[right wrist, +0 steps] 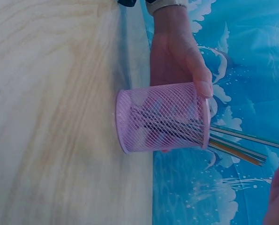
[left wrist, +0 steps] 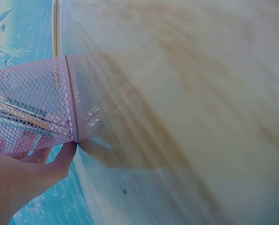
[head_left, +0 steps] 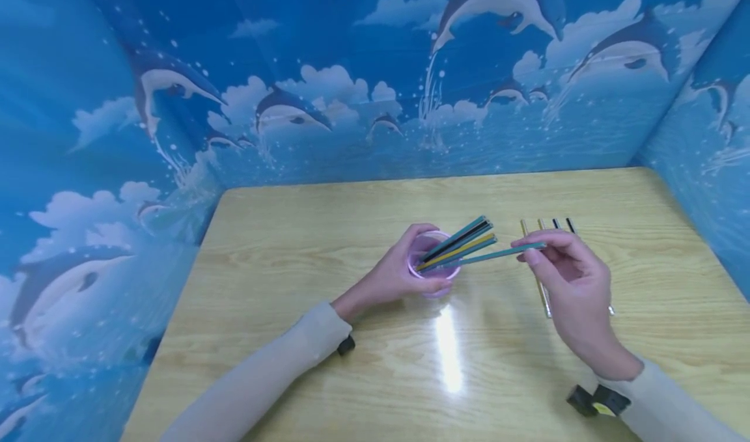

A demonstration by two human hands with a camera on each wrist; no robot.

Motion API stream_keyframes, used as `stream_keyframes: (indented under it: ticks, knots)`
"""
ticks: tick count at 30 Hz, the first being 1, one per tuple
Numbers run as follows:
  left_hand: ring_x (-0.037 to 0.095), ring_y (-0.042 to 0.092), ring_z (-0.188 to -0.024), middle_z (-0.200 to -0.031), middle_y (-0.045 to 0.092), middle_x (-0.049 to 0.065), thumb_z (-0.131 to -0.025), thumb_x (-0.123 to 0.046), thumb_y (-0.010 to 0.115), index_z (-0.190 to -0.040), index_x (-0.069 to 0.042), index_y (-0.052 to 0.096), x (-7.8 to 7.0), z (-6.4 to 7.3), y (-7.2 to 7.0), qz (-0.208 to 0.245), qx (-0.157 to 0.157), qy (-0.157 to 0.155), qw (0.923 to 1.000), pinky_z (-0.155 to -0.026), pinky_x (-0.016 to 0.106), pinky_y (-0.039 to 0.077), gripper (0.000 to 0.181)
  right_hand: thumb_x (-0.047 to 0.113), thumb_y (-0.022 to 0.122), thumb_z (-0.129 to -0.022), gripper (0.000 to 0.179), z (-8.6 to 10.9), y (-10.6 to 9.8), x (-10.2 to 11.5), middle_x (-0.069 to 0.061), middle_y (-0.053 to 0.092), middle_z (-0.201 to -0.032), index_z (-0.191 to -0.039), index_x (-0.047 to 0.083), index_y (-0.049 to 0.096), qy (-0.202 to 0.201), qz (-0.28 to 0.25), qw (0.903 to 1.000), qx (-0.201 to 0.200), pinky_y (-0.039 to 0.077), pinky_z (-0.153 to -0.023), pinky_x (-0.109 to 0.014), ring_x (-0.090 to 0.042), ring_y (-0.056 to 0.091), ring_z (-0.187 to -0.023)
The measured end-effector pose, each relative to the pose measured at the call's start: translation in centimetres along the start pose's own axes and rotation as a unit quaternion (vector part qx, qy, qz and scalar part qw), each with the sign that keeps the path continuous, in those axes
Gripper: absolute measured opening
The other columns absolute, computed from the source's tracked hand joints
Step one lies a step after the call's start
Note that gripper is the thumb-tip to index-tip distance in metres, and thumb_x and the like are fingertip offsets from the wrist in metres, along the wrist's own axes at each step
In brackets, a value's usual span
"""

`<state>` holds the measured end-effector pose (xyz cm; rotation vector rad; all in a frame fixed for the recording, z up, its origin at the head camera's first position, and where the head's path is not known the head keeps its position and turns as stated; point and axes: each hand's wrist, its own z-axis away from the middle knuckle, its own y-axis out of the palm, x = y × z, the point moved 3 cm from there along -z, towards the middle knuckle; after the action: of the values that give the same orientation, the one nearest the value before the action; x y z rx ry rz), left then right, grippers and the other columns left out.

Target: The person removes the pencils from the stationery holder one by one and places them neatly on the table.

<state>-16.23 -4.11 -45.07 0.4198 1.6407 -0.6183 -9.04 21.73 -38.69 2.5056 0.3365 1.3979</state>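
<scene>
A pink mesh pen cup [head_left: 436, 292] stands near the middle of the table, and my left hand [head_left: 392, 274] grips it round its side. Several pencils [head_left: 459, 241], green, black and yellow, lean to the right out of its mouth. My right hand [head_left: 577, 289] pinches the outer end of a green pencil [head_left: 498, 254] between thumb and fingers; its other end reaches the cup's rim. In the right wrist view the cup's mesh wall [right wrist: 162, 117] shows pencil ends inside. The left wrist view shows my left fingers [left wrist: 62, 161] against the cup near its base.
Beyond and partly under my right hand, several more pencils [head_left: 524, 226] lie side by side on the wood-grain table [head_left: 293, 234]. Blue dolphin-print sheets [head_left: 351, 142] rise behind the table and along both sides. A bright reflection lies in front of the cup.
</scene>
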Motion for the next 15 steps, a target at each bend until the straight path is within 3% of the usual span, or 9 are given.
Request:
stream_keyframes:
  ticks: [5, 10, 13, 15]
  knots:
    - [0.021, 0.061, -0.134, -0.148, 0.062, 0.007, -0.088, -0.004, 0.092, -0.159, -0.016, 0.040, -0.1, 0.2, -0.1, 0.001, -0.004, 0.001, 1.0000, -0.111, 0.039, 0.052, 0.089, -0.030, 0.048, -0.098, 0.016, -1.0, 0.0, 1.1, -0.032, 0.073, -0.105, -0.114, -0.030, 0.053, -0.075, -0.107, 0.9905, -0.044, 0.063, -0.090, -0.036, -0.037, 0.076, -0.097]
    - [0.020, 0.061, -0.134, -0.146, 0.063, 0.008, -0.087, -0.004, 0.092, -0.158, -0.022, 0.041, 0.1, 0.4, 0.0, 0.007, -0.008, -0.002, 0.9999, -0.110, 0.037, 0.053, 0.089, -0.031, 0.043, -0.098, 0.015, -1.9, 0.2, 2.6, -0.038, 0.068, -0.100, -0.112, -0.032, 0.047, -0.102, -0.228, 0.9646, -0.086, 0.064, -0.090, -0.046, -0.046, 0.074, -0.090]
    - [0.019, 0.061, -0.134, -0.146, 0.063, 0.007, -0.087, -0.004, 0.092, -0.157, -0.027, 0.041, 0.1, 0.4, 0.0, 0.012, -0.009, -0.006, 0.9999, -0.111, 0.037, 0.053, 0.090, -0.030, 0.044, -0.097, 0.014, -2.6, -0.2, 3.7, -0.038, 0.065, -0.098, -0.110, -0.032, 0.046, -0.115, -0.250, 0.9565, -0.095, 0.065, -0.085, -0.046, -0.046, 0.071, -0.085]
    - [0.020, 0.060, -0.135, -0.146, 0.063, 0.007, -0.087, -0.004, 0.092, -0.158, -0.027, 0.041, 0.1, 0.3, 0.1, 0.016, -0.008, -0.004, 0.9998, -0.110, 0.038, 0.053, 0.090, -0.030, 0.046, -0.097, 0.014, -3.1, -0.8, 4.4, -0.036, 0.065, -0.100, -0.111, -0.032, 0.047, -0.112, -0.230, 0.9626, -0.089, 0.065, -0.083, -0.043, -0.043, 0.070, -0.086]
